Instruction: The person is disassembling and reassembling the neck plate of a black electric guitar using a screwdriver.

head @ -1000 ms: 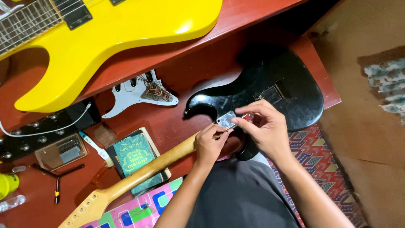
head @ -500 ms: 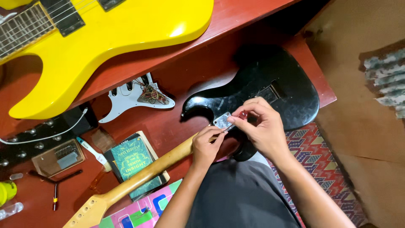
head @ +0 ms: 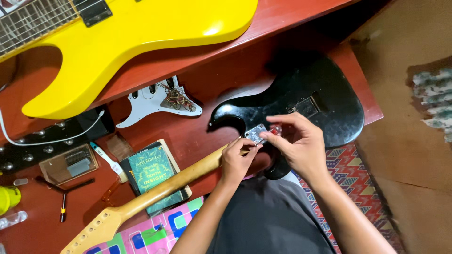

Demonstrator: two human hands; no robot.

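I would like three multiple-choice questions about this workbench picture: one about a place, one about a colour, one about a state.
1. Where does the white pickguard lie?
A. between the yellow guitar and the black guitar body
B. on the patterned rug
C. on top of the green book

2. What colour is the big guitar at the top?
A. red
B. yellow
C. blue

3. How is the small metal plate held?
A. lying loose on the desk
B. pinched by both hands at the black guitar body
C. held by one hand only

Answers: 1 A, it lies on the red desk between them. 2 B, its body is bright yellow. 3 B, the left hand and right hand fingers meet on it.
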